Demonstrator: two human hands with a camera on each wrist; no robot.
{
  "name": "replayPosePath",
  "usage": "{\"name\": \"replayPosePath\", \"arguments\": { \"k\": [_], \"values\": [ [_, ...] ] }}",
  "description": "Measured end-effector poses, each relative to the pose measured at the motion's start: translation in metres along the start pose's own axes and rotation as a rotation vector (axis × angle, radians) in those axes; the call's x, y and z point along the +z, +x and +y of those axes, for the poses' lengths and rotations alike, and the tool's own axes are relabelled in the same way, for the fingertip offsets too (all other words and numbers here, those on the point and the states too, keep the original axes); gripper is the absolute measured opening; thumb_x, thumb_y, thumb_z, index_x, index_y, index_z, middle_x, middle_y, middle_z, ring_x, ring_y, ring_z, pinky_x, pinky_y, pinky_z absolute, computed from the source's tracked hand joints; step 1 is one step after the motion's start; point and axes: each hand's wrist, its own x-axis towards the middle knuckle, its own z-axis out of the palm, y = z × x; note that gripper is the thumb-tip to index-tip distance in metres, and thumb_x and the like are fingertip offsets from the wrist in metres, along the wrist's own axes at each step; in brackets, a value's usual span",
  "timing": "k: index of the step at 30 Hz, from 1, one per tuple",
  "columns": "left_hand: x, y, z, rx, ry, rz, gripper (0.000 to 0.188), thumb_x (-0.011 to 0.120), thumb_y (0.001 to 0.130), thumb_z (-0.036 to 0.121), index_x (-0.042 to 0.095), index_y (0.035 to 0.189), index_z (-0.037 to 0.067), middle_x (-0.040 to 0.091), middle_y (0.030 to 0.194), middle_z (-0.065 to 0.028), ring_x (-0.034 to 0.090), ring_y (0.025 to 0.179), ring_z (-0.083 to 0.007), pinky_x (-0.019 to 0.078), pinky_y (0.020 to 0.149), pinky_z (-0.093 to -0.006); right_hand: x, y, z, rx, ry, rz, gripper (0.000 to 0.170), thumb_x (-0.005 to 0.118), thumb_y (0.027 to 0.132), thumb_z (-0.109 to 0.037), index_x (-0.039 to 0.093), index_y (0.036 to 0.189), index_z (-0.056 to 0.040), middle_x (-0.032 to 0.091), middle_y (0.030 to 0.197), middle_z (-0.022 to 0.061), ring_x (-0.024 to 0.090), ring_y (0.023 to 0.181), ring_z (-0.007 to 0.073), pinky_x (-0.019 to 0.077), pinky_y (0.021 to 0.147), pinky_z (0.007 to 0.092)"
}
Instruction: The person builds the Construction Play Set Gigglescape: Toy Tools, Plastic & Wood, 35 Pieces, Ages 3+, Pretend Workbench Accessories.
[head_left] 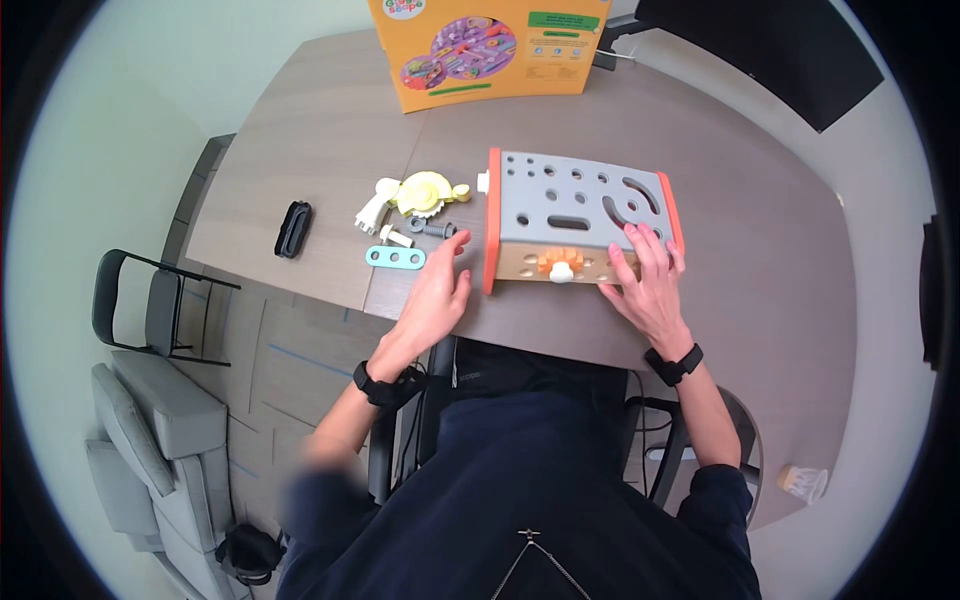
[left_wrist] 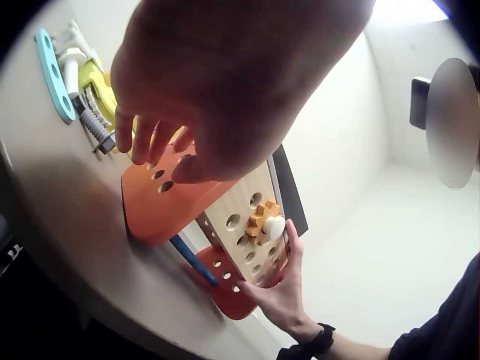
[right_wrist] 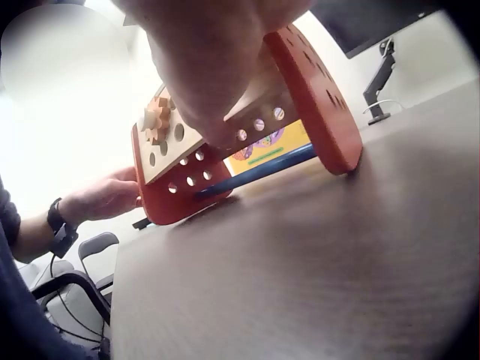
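A toy workbench [head_left: 535, 190] with a grey holed top, wooden front and red end panels stands before me. My right hand [head_left: 650, 285] holds its right front corner, fingers on the top and thumb at the front panel. An orange gear [head_left: 547, 262] sits on the front with a white peg [head_left: 562, 272] through its middle. Just off the left red panel, my left hand [head_left: 435, 295] holds nothing, its fingers loosely extended. Near its fingertips lie a grey bolt [head_left: 434, 230], a cream bolt [head_left: 396, 237] and a teal strip with three holes [head_left: 386, 257].
Behind the bolts lie a yellow toy piece with a toothed disc [head_left: 425, 188] and a white claw-ended piece [head_left: 370, 215]. A black case [head_left: 293, 230] lies farther left. A yellow box [head_left: 490, 95] stands at the back; a monitor [head_left: 770, 55] is at back right.
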Motion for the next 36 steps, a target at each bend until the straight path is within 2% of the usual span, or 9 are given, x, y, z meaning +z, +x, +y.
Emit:
{"name": "replayPosePath", "arguments": {
  "k": [7,10,14,18,19,22,25,28,36],
  "values": [
    [-0.010,0.006,0.011,-0.056,-0.224,-0.029,0.063,0.058,0.108,0.010,0.029,0.163,-0.002,0.045,0.162,-0.0249,0.047,0.151,-0.0377,0.0392,0.124,-0.0503,-0.051,0.054,-0.022,0.458,0.332,0.117,0.111,0.097,0.072,-0.023,0.037,0.163,-0.0056,0.045,0.163,0.0190,0.048,0.149,0.0334,0.0305,0.123,0.0524],
    [-0.008,0.012,0.025,0.038,-0.292,-0.106,0.072,0.060,0.109,0.015,0.021,0.168,0.000,0.037,0.169,-0.0238,0.035,0.159,-0.0362,0.0291,0.130,-0.0491,-0.064,0.059,-0.037,0.834,0.936,0.144,0.109,0.094,0.077,-0.018,0.032,0.165,-0.0005,0.042,0.165,0.0196,0.046,0.150,0.0329,0.0355,0.125,0.0488],
    [0.000,0.015,0.051,0.081,-0.574,-0.168,0.082,0.060,0.110,0.019,0.009,0.172,0.003,0.029,0.174,-0.0223,0.023,0.165,-0.0321,0.0191,0.134,-0.0472,-0.078,0.047,-0.053,1.107,1.570,0.069,0.095,0.080,0.093,-0.011,0.024,0.168,0.0038,0.043,0.165,0.0208,0.044,0.152,0.0292,0.0408,0.123,0.0422],
    [0.006,0.010,0.062,-0.008,-0.602,-0.267,0.074,0.054,0.113,0.018,0.012,0.173,0.007,0.036,0.168,-0.0157,0.039,0.153,-0.0240,0.0335,0.125,-0.0425,-0.078,0.026,-0.059,1.239,1.721,-0.148,0.070,0.063,0.108,-0.020,0.033,0.166,0.0046,0.058,0.152,0.0187,0.056,0.141,0.0245,0.0475,0.115,0.0384],
    [0.009,0.006,0.063,-0.010,-0.590,-0.233,0.071,0.053,0.112,0.015,0.017,0.172,0.007,0.047,0.159,-0.0168,0.051,0.139,-0.0227,0.0420,0.117,-0.0422,-0.076,0.019,-0.062,1.200,1.640,-0.174,0.054,0.054,0.114,-0.027,0.048,0.158,0.0046,0.068,0.135,0.0142,0.063,0.123,0.0173,0.0499,0.108,0.0351],
    [0.009,0.000,0.064,-0.041,-0.390,-0.239,0.076,0.051,0.109,0.013,0.012,0.173,0.008,0.064,0.143,-0.0290,0.069,0.127,-0.0389,0.0539,0.105,-0.0475,-0.080,0.005,-0.064,1.197,1.442,-0.395,0.049,0.051,0.115,-0.032,0.059,0.146,0.0047,0.072,0.119,0.0096,0.063,0.110,0.0123,0.0515,0.099,0.0322],
    [0.010,-0.006,0.071,-0.209,-0.322,-0.281,0.075,0.050,0.107,0.012,0.013,0.173,0.009,0.072,0.123,-0.0317,0.076,0.107,-0.0430,0.0578,0.094,-0.0498,-0.073,-0.012,-0.075,1.205,1.371,-0.367,0.050,0.047,0.116,-0.038,0.066,0.132,0.0059,0.073,0.105,0.0074,0.063,0.100,0.0108,0.0521,0.090,0.0311],
    [0.028,-0.013,0.058,-0.091,-0.356,-0.191,0.075,0.050,0.107,0.012,0.015,0.173,0.010,0.074,0.118,-0.0320,0.077,0.101,-0.0457,0.0582,0.091,-0.0499,-0.064,-0.028,-0.078,1.221,1.298,-0.409,0.052,0.045,0.116,-0.040,0.067,0.127,0.0061,0.072,0.096,0.0102,0.063,0.092,0.0133,0.0523,0.085,0.0339],
    [0.035,-0.016,0.044,-0.205,-0.318,-0.252,0.078,0.053,0.106,0.015,0.015,0.174,0.013,0.071,0.126,-0.0331,0.074,0.105,-0.0501,0.0574,0.093,-0.0520,-0.047,-0.046,-0.080,1.196,1.179,-0.492,0.054,0.043,0.116,-0.043,0.065,0.115,0.0062,0.064,0.083,0.0167,0.059,0.079,0.0236,0.0515,0.080,0.0407]
  ]
}}
